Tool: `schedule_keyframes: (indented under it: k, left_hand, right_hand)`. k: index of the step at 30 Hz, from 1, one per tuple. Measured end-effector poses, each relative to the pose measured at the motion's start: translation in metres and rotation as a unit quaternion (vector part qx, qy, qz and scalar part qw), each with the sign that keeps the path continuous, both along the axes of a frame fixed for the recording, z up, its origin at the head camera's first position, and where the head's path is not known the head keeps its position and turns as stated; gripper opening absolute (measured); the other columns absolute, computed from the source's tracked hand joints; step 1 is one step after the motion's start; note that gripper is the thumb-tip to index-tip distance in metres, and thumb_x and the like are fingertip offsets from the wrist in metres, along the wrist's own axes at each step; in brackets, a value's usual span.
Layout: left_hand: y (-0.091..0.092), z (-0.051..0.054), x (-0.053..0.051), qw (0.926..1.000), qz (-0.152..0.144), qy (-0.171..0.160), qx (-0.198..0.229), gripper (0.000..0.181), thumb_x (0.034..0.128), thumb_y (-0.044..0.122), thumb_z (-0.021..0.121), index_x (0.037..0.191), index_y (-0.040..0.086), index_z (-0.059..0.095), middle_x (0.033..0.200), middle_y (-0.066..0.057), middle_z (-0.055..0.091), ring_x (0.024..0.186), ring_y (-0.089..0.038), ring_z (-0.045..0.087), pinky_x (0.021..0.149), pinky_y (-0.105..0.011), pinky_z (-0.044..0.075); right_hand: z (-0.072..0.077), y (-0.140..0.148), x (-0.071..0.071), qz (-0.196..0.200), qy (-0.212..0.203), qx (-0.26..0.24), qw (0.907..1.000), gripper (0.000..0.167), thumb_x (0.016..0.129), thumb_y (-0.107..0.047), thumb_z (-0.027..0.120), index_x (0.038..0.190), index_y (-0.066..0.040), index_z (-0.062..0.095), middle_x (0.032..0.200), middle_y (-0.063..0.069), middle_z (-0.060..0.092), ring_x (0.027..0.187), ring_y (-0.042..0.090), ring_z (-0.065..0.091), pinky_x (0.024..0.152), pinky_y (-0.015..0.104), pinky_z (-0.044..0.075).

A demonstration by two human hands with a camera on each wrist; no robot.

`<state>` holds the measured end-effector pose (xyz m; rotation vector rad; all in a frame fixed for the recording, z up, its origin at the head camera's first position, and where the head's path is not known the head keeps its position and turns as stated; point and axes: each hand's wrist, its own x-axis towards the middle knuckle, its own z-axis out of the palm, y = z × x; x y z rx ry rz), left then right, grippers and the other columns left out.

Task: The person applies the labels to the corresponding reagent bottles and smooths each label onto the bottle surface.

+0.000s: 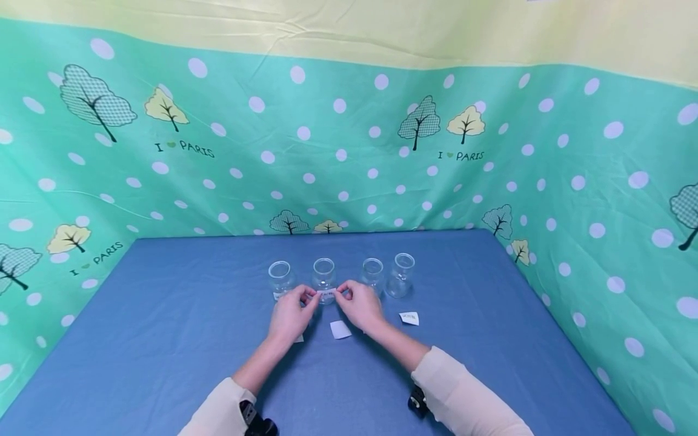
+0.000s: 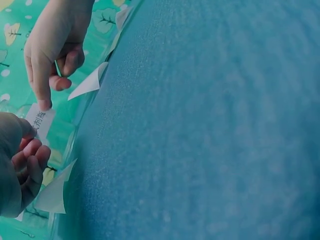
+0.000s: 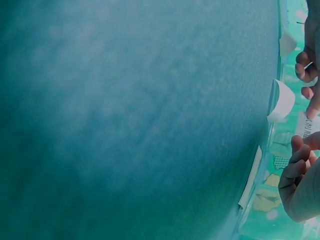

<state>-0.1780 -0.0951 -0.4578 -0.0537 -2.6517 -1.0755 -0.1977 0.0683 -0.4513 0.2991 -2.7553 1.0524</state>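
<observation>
Four glass jars stand in a row; a white printed label (image 1: 327, 293) is at the front of the second jar from the left (image 1: 324, 274). My left hand (image 1: 291, 316) pinches the label's left end, and my right hand (image 1: 361, 307) pinches its right end. In the left wrist view dark printed characters show on the label (image 2: 40, 120) between the fingertips of both hands. The leftmost jar (image 1: 280, 275) is partly behind my left hand and bears a white label low on its front. My right hand partly hides the third jar (image 1: 373, 271).
At the right end of the row is a taller glass jar (image 1: 401, 275). A white paper piece (image 1: 340, 330) lies between my forearms; a printed label (image 1: 409, 318) lies farther right. Another paper corner (image 1: 299, 339) peeks out beside my left wrist. Patterned cloth (image 1: 349, 145) hangs behind the blue table (image 1: 180, 321).
</observation>
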Motion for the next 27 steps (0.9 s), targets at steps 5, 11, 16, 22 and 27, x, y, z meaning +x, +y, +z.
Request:
schedule_keyframes:
  k: [5, 11, 16, 22, 27]
  left_hand:
    - [-0.0004, 0.0000, 0.0002, 1.0000, 0.006, -0.004, 0.000, 0.015, 0.0854, 0.030, 0.067, 0.085, 0.015, 0.067, 0.067, 0.003, 0.062, 0.057, -0.009, 0.051, 0.056, -0.028, 0.041]
    - [-0.0014, 0.0020, 0.0023, 0.9999, 0.008, -0.012, -0.003, 0.018, 0.0856, 0.031, 0.067, 0.086, 0.013, 0.067, 0.064, 0.002, 0.060, 0.054, -0.008, 0.050, 0.055, -0.028, 0.041]
    - [-0.0021, 0.0042, 0.0031, 0.9995, 0.010, -0.023, -0.019, 0.028, 0.0853, 0.034, 0.066, 0.096, 0.008, 0.068, 0.064, 0.001, 0.061, 0.054, -0.009, 0.051, 0.056, -0.030, 0.044]
    - [-0.0023, 0.0039, -0.0013, 0.9988, -0.009, -0.045, -0.016, 0.048, 0.0857, 0.038, 0.065, 0.118, 0.002, 0.062, 0.066, 0.000, 0.061, 0.052, -0.007, 0.051, 0.059, -0.032, 0.048]
    - [-0.0036, 0.0039, -0.0042, 0.9979, -0.024, -0.061, -0.001, 0.051, 0.0876, 0.039, 0.063, 0.124, 0.003, 0.058, 0.067, 0.000, 0.062, 0.049, -0.006, 0.051, 0.059, -0.030, 0.047]
  right_hand:
    - [-0.0010, -0.0019, -0.0007, -0.007, 0.002, -0.002, 1.0000, 0.013, 0.085, -0.030, 0.066, 0.084, -0.018, 0.069, 0.059, -0.008, 0.050, 0.050, 0.004, 0.042, 0.047, 0.021, 0.032]
    - [-0.0020, -0.0022, -0.0009, -0.012, 0.005, -0.005, 0.9999, 0.014, 0.084, -0.031, 0.068, 0.087, -0.017, 0.069, 0.060, -0.007, 0.053, 0.051, 0.004, 0.044, 0.048, 0.021, 0.034]
    - [0.0008, -0.0019, -0.0002, -0.016, -0.013, -0.007, 0.9998, 0.030, 0.082, -0.035, 0.069, 0.104, -0.015, 0.066, 0.064, -0.005, 0.059, 0.054, 0.004, 0.050, 0.051, 0.022, 0.038]
    - [0.0046, -0.0024, -0.0011, -0.001, -0.034, -0.006, 0.9994, 0.053, 0.081, -0.042, 0.069, 0.124, -0.013, 0.058, 0.066, -0.002, 0.061, 0.055, 0.004, 0.051, 0.050, 0.022, 0.040]
    - [0.0044, -0.0027, -0.0029, 0.013, -0.032, -0.003, 0.9994, 0.053, 0.082, -0.043, 0.068, 0.124, -0.011, 0.059, 0.066, -0.002, 0.061, 0.053, 0.004, 0.049, 0.050, 0.021, 0.039]
